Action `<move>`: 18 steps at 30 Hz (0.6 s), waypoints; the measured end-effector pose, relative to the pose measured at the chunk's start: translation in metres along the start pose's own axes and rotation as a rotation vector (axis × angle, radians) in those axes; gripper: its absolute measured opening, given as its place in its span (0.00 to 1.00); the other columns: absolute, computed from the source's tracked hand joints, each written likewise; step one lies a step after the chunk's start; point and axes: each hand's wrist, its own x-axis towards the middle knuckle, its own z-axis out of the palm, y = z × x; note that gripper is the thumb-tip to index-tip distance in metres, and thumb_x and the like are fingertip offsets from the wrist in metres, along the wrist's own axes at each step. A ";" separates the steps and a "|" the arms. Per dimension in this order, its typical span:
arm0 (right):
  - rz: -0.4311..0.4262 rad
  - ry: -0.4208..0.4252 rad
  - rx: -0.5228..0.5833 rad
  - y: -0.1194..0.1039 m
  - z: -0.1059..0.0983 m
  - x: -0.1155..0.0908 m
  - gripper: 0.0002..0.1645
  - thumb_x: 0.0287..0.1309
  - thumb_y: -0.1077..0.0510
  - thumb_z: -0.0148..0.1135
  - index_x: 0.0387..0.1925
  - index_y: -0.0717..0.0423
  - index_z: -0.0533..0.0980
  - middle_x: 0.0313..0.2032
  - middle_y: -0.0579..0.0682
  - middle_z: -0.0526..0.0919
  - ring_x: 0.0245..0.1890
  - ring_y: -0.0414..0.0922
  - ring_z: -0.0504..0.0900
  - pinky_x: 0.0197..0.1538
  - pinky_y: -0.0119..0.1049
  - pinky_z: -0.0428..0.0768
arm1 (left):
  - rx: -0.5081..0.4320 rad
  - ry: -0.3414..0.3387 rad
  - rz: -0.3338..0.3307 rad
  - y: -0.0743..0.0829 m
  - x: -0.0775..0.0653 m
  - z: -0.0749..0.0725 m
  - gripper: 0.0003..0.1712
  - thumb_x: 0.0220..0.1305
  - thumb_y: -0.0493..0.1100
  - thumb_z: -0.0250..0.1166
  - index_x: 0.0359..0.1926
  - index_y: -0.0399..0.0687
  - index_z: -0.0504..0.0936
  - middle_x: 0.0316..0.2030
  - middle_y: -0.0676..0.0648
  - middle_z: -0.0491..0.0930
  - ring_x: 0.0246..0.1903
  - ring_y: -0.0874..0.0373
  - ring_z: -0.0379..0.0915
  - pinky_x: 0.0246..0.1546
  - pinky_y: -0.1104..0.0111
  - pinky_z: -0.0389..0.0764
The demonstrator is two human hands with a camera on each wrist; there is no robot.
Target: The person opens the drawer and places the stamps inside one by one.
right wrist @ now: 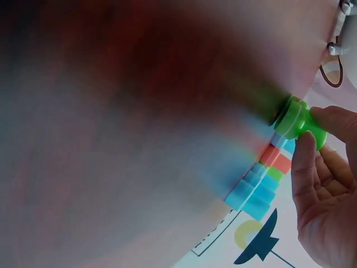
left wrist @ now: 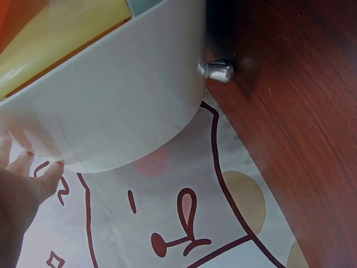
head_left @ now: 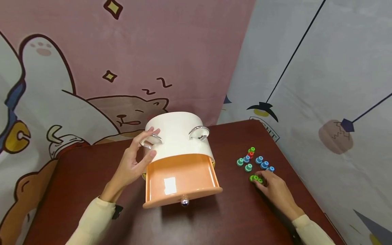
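Right hand [head_left: 274, 190]: you pinch a bright green plastic peg with round, broad base [right wrist: 298, 120] between thumb and finger; the fingers are nearly closed upon it, with only the peg in the gap.
Green peg: it is at your fingertips, over the right part of the bench, near the other pegs; whether its base touches the wood, I cannot tell.
Left hand [head_left: 131, 165]: your fingers and thumb are spread wide, and they rest on the left side of a white, smooth, rounded box [head_left: 174, 136], around the place of its left ring handle.
White box: it stands at the middle of the bench, with silver metal ring handles [head_left: 199, 127] on its front; the left wrist view shows a yellow panel [left wrist: 67, 42] within its rim.
Orange drawer with glossy inside [head_left: 196, 175]: it is pulled out from the box toward you, and a round silver knob [head_left: 184, 201] is on its front.
Loose pegs: beyond your right hand are three blue plastic pegs [head_left: 264, 165] in a slanting row, and beside them two mint-green pegs [head_left: 248, 167], one more blue, one red [head_left: 250, 155] and one green.
Bench: dark red-brown wood [head_left: 239, 214], before a pink wall cloth with cartoon animals [head_left: 199, 51].
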 end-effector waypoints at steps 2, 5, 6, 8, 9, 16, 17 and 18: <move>-0.007 0.001 0.003 -0.001 -0.001 -0.002 0.22 0.48 0.68 0.87 0.45 0.57 0.86 0.35 0.44 0.83 0.29 0.36 0.76 0.30 0.37 0.80 | 0.002 0.001 0.001 0.001 0.000 0.000 0.36 0.69 0.27 0.64 0.76 0.33 0.67 0.73 0.36 0.76 0.79 0.34 0.58 0.81 0.51 0.53; -0.028 0.005 0.007 -0.002 -0.003 -0.005 0.22 0.48 0.68 0.87 0.44 0.56 0.86 0.35 0.43 0.83 0.28 0.35 0.76 0.29 0.35 0.79 | 0.003 0.004 0.004 0.001 0.001 0.000 0.36 0.69 0.27 0.64 0.76 0.34 0.68 0.73 0.37 0.76 0.79 0.35 0.58 0.80 0.52 0.55; -0.038 0.007 0.008 -0.003 -0.004 -0.005 0.22 0.48 0.68 0.87 0.44 0.56 0.86 0.35 0.43 0.83 0.28 0.35 0.76 0.29 0.35 0.79 | 0.002 0.005 0.004 0.002 0.001 0.000 0.36 0.69 0.26 0.64 0.76 0.34 0.68 0.73 0.37 0.76 0.79 0.35 0.58 0.80 0.53 0.55; -0.063 0.014 0.014 -0.004 -0.006 -0.004 0.22 0.48 0.68 0.87 0.44 0.55 0.86 0.34 0.42 0.82 0.28 0.35 0.76 0.29 0.34 0.78 | 0.000 0.007 0.004 0.001 0.001 -0.001 0.36 0.69 0.26 0.64 0.76 0.35 0.68 0.73 0.37 0.76 0.79 0.35 0.58 0.80 0.53 0.55; -0.075 0.020 0.017 -0.005 -0.007 -0.004 0.22 0.48 0.67 0.87 0.43 0.55 0.86 0.34 0.42 0.82 0.28 0.35 0.76 0.29 0.33 0.77 | -0.001 0.008 0.003 0.001 0.000 -0.001 0.36 0.68 0.26 0.64 0.76 0.35 0.68 0.73 0.37 0.76 0.79 0.35 0.58 0.80 0.53 0.56; -0.182 0.074 0.058 -0.012 -0.020 0.002 0.25 0.41 0.70 0.89 0.42 0.55 0.86 0.33 0.41 0.82 0.27 0.34 0.74 0.30 0.24 0.72 | -0.002 0.006 -0.010 -0.002 -0.002 -0.002 0.38 0.67 0.24 0.65 0.77 0.35 0.67 0.73 0.37 0.76 0.78 0.37 0.61 0.80 0.56 0.56; -0.197 0.081 0.067 -0.014 -0.023 0.003 0.26 0.40 0.70 0.89 0.42 0.55 0.86 0.33 0.40 0.82 0.27 0.34 0.74 0.31 0.23 0.72 | -0.003 0.005 -0.013 -0.002 -0.002 -0.002 0.39 0.67 0.24 0.66 0.77 0.35 0.67 0.73 0.37 0.76 0.78 0.37 0.61 0.80 0.56 0.56; -0.212 0.084 0.077 -0.016 -0.025 0.005 0.26 0.40 0.70 0.89 0.42 0.55 0.86 0.33 0.40 0.82 0.27 0.34 0.74 0.31 0.22 0.71 | -0.005 0.005 -0.013 -0.002 -0.001 -0.002 0.39 0.67 0.24 0.66 0.77 0.35 0.67 0.73 0.37 0.76 0.78 0.37 0.61 0.80 0.57 0.57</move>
